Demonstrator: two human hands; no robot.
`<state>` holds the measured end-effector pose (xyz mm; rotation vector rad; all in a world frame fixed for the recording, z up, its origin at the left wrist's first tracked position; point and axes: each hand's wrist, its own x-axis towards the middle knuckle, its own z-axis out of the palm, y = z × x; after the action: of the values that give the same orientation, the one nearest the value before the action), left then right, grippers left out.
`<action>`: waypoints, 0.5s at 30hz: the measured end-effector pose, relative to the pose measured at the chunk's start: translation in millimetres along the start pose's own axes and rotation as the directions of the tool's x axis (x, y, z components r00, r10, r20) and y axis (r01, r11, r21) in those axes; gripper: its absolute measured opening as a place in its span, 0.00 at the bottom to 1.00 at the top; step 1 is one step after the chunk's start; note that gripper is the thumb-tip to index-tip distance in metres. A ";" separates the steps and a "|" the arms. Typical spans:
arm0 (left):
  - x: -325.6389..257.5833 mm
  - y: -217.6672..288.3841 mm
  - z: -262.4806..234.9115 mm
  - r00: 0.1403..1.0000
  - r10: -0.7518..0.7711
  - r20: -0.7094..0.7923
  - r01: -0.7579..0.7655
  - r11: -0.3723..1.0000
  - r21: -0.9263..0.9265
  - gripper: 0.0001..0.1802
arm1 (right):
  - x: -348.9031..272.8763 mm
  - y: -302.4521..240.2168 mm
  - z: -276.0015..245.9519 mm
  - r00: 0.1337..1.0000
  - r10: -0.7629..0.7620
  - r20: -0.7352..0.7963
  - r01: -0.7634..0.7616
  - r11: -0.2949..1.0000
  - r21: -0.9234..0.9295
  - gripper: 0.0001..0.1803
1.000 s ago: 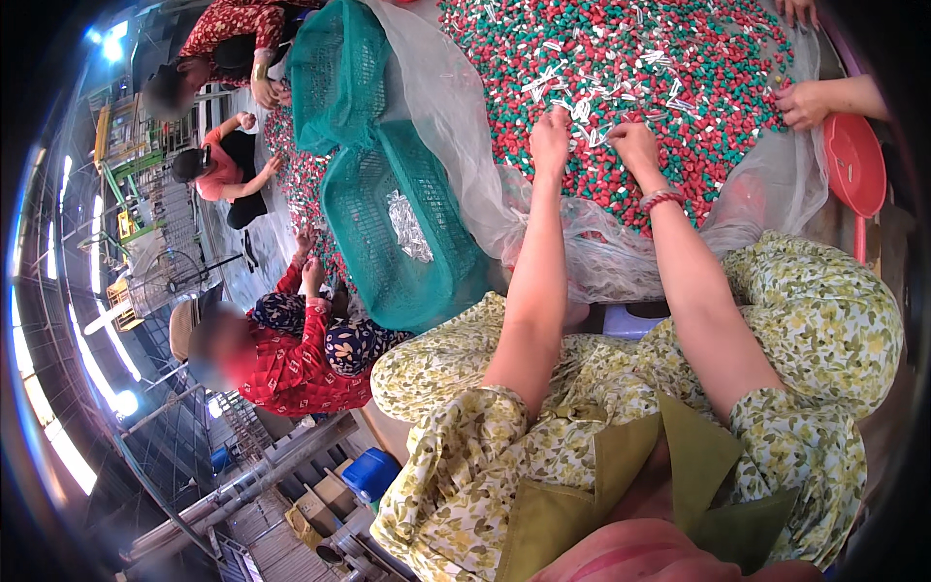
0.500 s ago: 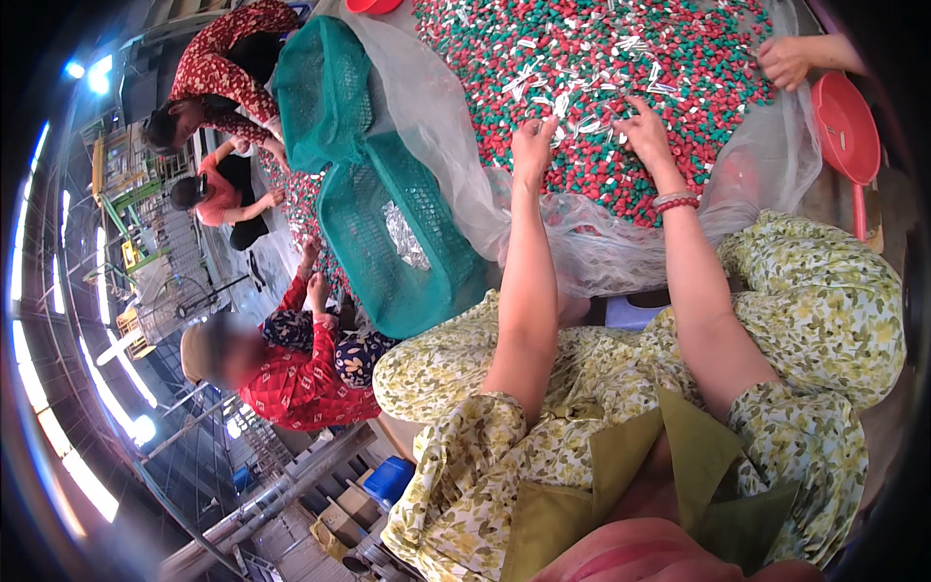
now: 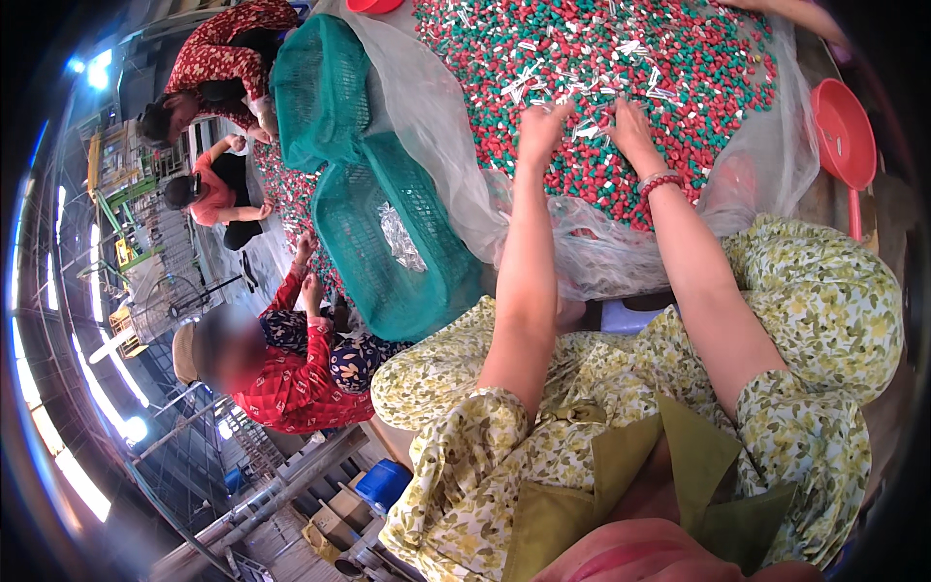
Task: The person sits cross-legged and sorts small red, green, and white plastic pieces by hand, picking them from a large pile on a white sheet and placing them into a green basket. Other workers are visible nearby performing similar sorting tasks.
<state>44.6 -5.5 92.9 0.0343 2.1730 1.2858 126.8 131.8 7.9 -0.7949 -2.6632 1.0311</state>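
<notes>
A wide heap of small red and green pieces (image 3: 582,179), too small to name exactly, is spread on a clear plastic sheet (image 3: 621,262). Thin white strips (image 3: 587,128) lie scattered over it, some of them between my hands. My left hand (image 3: 541,134) rests at the heap, thumb held apart, its other fingertips partly hidden. To its right, my right hand (image 3: 634,138) reaches onto the pieces with fingers stretched and thumb apart. Nothing shows in either hand. A red beaded bracelet (image 3: 661,181) circles my right wrist.
Two green mesh baskets (image 3: 388,291) stand at the left, the nearer holding shiny clear material (image 3: 401,239). A red long-handled scoop (image 3: 842,136) lies at the right. Several people work over pieces at the left; another person's arm (image 3: 800,15) enters at the upper right.
My right hand has shifted slightly left and down, and my left thumb now stands out from its fingers. The other person's hand at the right has moved up toward the far edge.
</notes>
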 end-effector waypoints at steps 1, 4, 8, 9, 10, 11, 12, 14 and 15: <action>3.6 -9.4 5.7 0.974 0.206 -0.091 -0.137 0.864 0.485 0.18 | 1.9 2.7 -0.5 0.994 0.017 0.107 -0.020 0.999 0.029 0.14; -5.1 -20.9 36.7 0.969 0.181 -0.171 0.032 0.591 0.806 0.22 | 5.3 15.0 -1.4 0.968 0.025 0.249 -0.051 0.994 0.101 0.18; 0.9 -34.3 21.5 0.980 0.135 -0.145 0.007 0.705 0.709 0.21 | -5.1 8.8 -20.6 0.881 0.096 0.464 -0.370 0.751 0.547 0.18; -0.8 -39.7 10.7 0.986 0.109 -0.125 -0.005 0.771 0.637 0.20 | -7.7 6.8 -28.3 0.842 0.114 0.527 -0.495 0.550 0.672 0.17; -1.6 -39.3 1.0 0.990 0.095 -0.103 -0.021 0.829 0.559 0.20 | -5.4 5.6 -33.8 0.804 0.111 0.585 -0.587 0.311 0.747 0.17; -7.5 -36.0 -4.5 0.988 0.141 -0.066 -0.084 0.840 0.537 0.14 | 1.0 11.6 -35.3 0.789 0.058 0.612 -0.614 0.060 0.787 0.15; -13.5 -36.9 -10.1 0.998 0.056 0.014 -0.057 0.988 0.141 0.13 | 8.0 21.9 -40.7 0.780 0.021 0.625 -0.624 -0.039 0.780 0.14; -34.9 -36.9 -24.4 0.975 0.016 0.222 0.131 0.766 -0.629 0.10 | 18.1 21.4 -58.5 0.796 0.014 0.605 -0.597 -0.146 0.789 0.12; -44.2 -33.1 -20.1 0.980 0.125 0.152 0.033 0.657 -0.753 0.07 | 23.1 18.9 -68.5 0.809 0.037 0.587 -0.577 -0.139 0.805 0.12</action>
<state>79.4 -52.8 94.6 -0.1212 1.3294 2.0366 138.8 195.2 45.7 -0.8141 -0.8405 2.9321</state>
